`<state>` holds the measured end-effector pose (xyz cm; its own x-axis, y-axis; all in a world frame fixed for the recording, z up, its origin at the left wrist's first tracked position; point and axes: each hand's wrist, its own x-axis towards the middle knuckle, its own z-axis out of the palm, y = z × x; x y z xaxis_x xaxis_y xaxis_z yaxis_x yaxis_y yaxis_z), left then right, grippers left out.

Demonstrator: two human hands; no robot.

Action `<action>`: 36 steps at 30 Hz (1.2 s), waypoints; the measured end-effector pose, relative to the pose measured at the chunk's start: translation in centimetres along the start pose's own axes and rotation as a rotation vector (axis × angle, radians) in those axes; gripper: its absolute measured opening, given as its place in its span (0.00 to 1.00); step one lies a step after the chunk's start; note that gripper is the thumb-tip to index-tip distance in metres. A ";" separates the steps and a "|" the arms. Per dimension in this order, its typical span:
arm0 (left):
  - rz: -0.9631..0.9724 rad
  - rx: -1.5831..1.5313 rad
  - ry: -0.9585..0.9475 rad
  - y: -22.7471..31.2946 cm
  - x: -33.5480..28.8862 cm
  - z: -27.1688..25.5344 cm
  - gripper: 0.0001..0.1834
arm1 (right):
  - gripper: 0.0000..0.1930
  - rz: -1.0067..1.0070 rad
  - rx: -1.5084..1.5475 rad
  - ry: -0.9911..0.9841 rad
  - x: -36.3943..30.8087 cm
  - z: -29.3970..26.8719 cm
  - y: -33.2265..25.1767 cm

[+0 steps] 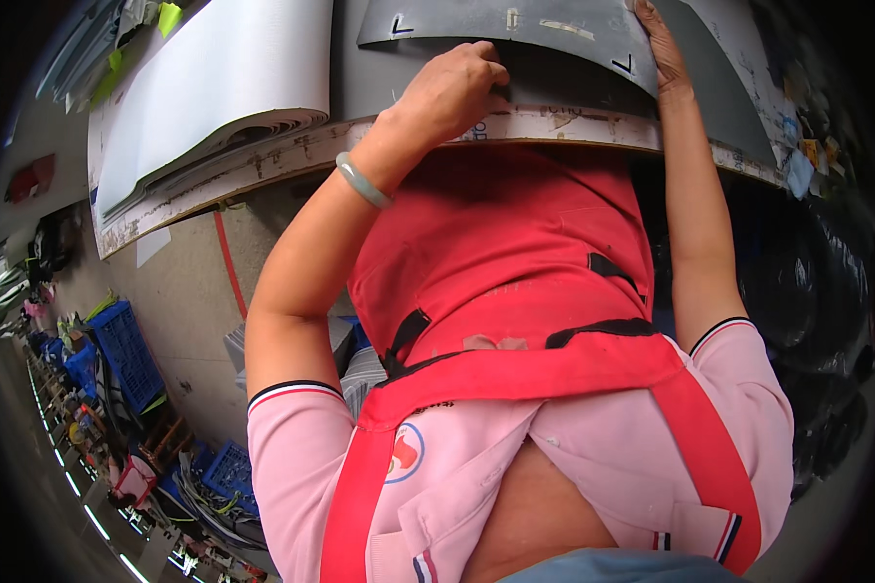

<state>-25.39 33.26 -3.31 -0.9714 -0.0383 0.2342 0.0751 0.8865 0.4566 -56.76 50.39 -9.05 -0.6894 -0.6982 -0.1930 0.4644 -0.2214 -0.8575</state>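
Note:
A grey sheet-like panel [535, 37] with black L-shaped corner marks and strips of tape is tilted up over the table, its near edge bowed. My right hand [663, 49] grips it by its right edge. Under it lies a dark grey sheet [379, 83] on the table. Just below the panel's near edge, my left hand [454, 87] is closed with curled fingers, low over the dark sheet by the table's front edge. What its fingertips hold, if anything, is hidden. A pale bangle [363, 182] circles my left wrist.
A thick stack of white sheet material [233, 87], folded or rolled at its near end, covers the table's left side. The worn white table edge [564, 123] runs before my red apron [506, 243]. Blue crates [126, 352] stand on the floor at left; black bags [797, 282] lie at right.

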 end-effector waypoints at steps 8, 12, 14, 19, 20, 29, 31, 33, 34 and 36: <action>0.054 0.071 -0.081 1.0 0.8 0.4 0.13 | 0.19 0.078 0.408 -0.354 0.7 -1.9 -0.2; -0.022 0.124 -0.090 0.9 -2.0 -0.8 0.24 | 0.18 0.004 0.047 -0.042 -0.9 1.8 -0.1; -0.007 0.171 -0.060 0.5 -2.4 -1.1 0.26 | 0.18 -0.035 0.030 -0.032 -0.7 0.1 -0.7; -0.063 0.300 0.013 -0.3 -4.2 -1.6 0.27 | 0.19 -0.047 0.047 -0.061 -1.2 2.1 -0.4; -0.016 0.276 0.002 0.4 -2.6 -1.1 0.26 | 0.19 -0.065 0.037 -0.052 -0.7 0.5 -0.6; 0.230 0.055 -0.055 9.4 11.1 8.4 0.19 | 0.25 -0.127 0.146 -0.077 -2.2 -3.4 -4.0; 0.217 0.012 0.018 8.8 12.4 11.2 0.18 | 0.28 -0.043 0.215 -0.112 -3.6 -1.5 -4.6; 0.179 0.007 0.195 8.5 13.8 12.2 0.19 | 0.30 -0.077 0.200 -0.111 -5.3 0.2 -5.4; 0.247 -0.176 0.337 8.3 14.7 11.8 0.16 | 0.32 -0.116 0.227 -0.093 -5.9 0.4 -5.8; 0.206 -0.548 0.252 7.1 15.0 10.3 0.19 | 0.08 -0.083 0.393 -0.060 -7.7 2.8 -5.6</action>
<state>-41.75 43.78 -5.38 -0.8470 -0.0592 0.5282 0.4235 0.5255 0.7379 -52.45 55.07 -1.44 -0.7051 -0.7031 -0.0923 0.5935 -0.5139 -0.6194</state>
